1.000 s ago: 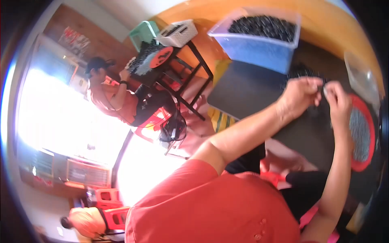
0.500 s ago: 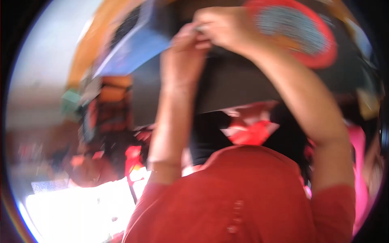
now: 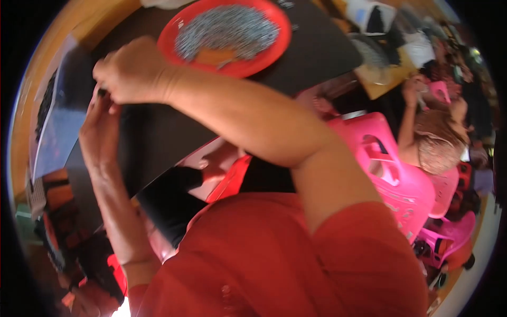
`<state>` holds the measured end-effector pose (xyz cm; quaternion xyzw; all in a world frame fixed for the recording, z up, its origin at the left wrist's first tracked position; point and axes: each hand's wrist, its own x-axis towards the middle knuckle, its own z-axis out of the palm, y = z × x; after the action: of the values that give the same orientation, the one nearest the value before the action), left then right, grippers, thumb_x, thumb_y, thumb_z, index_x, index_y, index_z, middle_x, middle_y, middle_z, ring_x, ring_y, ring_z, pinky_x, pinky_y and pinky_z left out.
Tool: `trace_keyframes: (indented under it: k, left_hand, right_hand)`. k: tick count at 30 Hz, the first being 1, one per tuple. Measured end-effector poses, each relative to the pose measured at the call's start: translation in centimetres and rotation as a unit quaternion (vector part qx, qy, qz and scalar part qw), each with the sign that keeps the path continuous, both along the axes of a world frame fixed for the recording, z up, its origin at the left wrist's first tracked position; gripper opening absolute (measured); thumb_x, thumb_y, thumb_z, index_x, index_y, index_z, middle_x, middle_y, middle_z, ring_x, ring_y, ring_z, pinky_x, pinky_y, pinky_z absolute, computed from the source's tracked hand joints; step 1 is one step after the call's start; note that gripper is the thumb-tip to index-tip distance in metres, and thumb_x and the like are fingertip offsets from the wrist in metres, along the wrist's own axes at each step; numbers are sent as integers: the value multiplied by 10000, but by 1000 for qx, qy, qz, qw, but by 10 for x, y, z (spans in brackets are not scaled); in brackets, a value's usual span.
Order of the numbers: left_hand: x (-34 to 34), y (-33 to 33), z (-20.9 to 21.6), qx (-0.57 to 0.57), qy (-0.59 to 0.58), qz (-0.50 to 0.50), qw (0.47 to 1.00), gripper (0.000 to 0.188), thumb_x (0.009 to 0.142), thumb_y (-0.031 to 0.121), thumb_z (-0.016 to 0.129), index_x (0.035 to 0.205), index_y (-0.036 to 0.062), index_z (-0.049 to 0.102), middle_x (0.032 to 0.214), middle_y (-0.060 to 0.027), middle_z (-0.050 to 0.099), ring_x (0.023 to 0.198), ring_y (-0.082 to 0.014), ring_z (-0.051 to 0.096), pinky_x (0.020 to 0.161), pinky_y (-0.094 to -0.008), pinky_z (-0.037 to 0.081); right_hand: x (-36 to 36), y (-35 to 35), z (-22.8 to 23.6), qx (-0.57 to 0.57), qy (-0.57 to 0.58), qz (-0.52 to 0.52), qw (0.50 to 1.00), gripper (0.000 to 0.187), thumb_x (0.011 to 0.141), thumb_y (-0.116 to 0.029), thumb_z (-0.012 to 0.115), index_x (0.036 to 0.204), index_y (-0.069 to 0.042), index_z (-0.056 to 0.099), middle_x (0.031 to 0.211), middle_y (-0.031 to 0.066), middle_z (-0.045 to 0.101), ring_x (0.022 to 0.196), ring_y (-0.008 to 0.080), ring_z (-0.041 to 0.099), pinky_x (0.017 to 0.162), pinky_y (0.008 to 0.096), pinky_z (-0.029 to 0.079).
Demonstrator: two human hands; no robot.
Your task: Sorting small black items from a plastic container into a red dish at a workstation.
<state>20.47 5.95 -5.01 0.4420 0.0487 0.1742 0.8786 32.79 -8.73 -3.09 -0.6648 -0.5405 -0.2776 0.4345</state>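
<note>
My left hand [image 3: 103, 129] and my right hand [image 3: 134, 71] meet above the left part of a dark table. A small black piece [image 3: 102, 92] shows between their fingertips, too small to name. The fingers of both hands are closed around that spot; the right hand is on top and partly hides the left fingertips. Just beyond my right forearm lies a red plate [image 3: 285, 31] with a heap of thin grey metal pieces [image 3: 232, 26], perhaps screws or pins. Part of its orange-brown bottom is bare.
A pale bluish bin [image 3: 60, 116] with dark contents stands at the table's left edge. Pink plastic chairs [image 3: 369, 153] are at the right. Behind them a person [image 3: 438, 137] sits near a yellowish tabletop [image 3: 388, 79] with a clear plastic bag [image 3: 372, 58].
The whole view has swung, so plate and hands appear further left and the chairs and the other person have come in at the right. Both hands stay together; the black piece now shows.
</note>
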Motion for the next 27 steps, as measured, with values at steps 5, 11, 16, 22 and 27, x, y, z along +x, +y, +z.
trace_keyframes:
  k: [5,11,16,22,27]
  left_hand:
    - [-3,-1,-10,-18,-26,-91,995,390,992,73,492,1355,-62,447,1208,-111,552,1044,-188,513,869,-296,408]
    - [5,-6,-2,-4,-1,-33,999,398,997,94,491,1357,-73,461,1253,-125,540,1091,-199,520,872,-307,417]
    - [-4,-14,13,67,-4,10,998,355,1007,96,440,1312,-76,498,1209,-103,578,1054,-153,545,858,-264,434]
    - [15,-56,31,-15,-87,-90,992,292,926,69,509,1184,-59,554,1022,-93,620,865,-150,581,698,-244,450]
    - [10,-58,24,-78,-22,33,996,209,979,42,486,1149,-66,542,921,-165,613,753,-276,605,684,-380,502]
  right_hand:
    - [-5,-13,-1,-17,7,18,1000,178,687,-292,699,766,-136,669,747,60,677,696,296,676,606,451,496]
    - [5,-5,-6,-13,-11,14,1000,227,633,-305,726,778,-132,698,752,77,687,710,288,684,604,447,509]
    - [-7,-9,19,-60,10,86,994,340,587,-362,808,854,-171,720,834,45,706,820,282,694,688,430,539]
    - [6,-25,10,-23,104,141,984,171,745,-124,745,883,-64,665,850,82,707,762,208,704,649,333,538]
    - [10,-32,15,27,74,124,989,119,882,20,632,997,-8,648,864,77,681,765,132,662,704,241,508]
